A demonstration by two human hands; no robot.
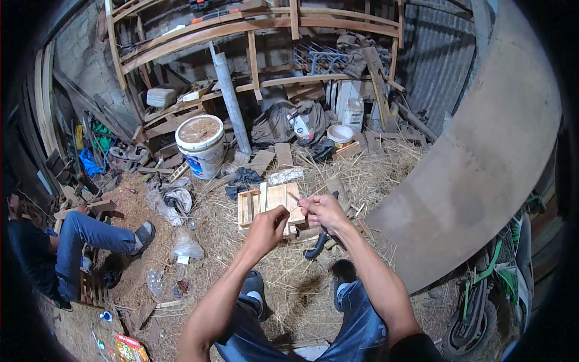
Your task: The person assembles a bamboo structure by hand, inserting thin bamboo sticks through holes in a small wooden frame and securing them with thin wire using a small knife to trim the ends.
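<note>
In front of me on the straw-strewn floor lies a small wooden frame-like piece [245, 208] with pale slats and a flat board. Above its near side, my left hand [268, 228] is closed with its fingertips pinched; whatever is between them is too small to make out. My right hand [325, 212], just to the right, is closed on a thin dark pointed stick [294, 196], whose tip points up and left over the board. Below my right wrist a dark curved handle [315, 248] leans beside the wooden piece.
A white bucket [201, 146] full of shavings stands behind, near a grey pipe [229, 96] and a wooden rack [265, 24]. A large curved sheet [476, 163] leans at right beside a green-and-white motorbike [488, 289]. Another person [78, 241] sits at left among plastic bags [187, 246].
</note>
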